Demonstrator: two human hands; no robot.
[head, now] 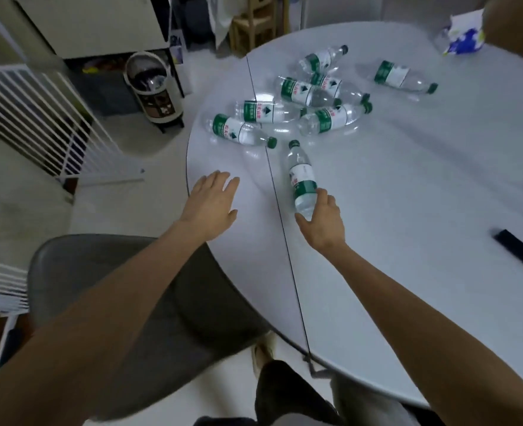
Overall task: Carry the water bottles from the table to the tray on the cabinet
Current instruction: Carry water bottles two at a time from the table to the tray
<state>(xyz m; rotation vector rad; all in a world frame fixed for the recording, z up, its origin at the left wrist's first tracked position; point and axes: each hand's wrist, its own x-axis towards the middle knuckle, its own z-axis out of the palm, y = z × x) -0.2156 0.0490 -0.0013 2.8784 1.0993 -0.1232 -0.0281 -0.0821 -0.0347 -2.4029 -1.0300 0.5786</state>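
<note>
Both hands are reaching: left hand [212, 199] spread flat and empty, right hand [321, 221] curling around one bottle [301, 179]; seven more bottles [294, 99] are lying overlapped at frame centre-top.

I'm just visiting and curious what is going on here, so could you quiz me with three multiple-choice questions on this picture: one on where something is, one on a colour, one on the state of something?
1. Where does the black flat object lie?
A. On the floor by the bin
B. On the table, at the right edge of the view
C. On the grey chair

2. What colour are the bottle caps?
A. Green
B. Red
C. Blue

3. What is the left hand doing?
A. Gripping a bottle
B. Holding a cap
C. Spread open and empty over the table's edge

Answers:
1 B, it rests on the white table, far from the bottles.
2 A, the nearest bottle, which the right hand closes on, has a green cap, like the others.
3 C, its fingers are spread with nothing in them.
</note>
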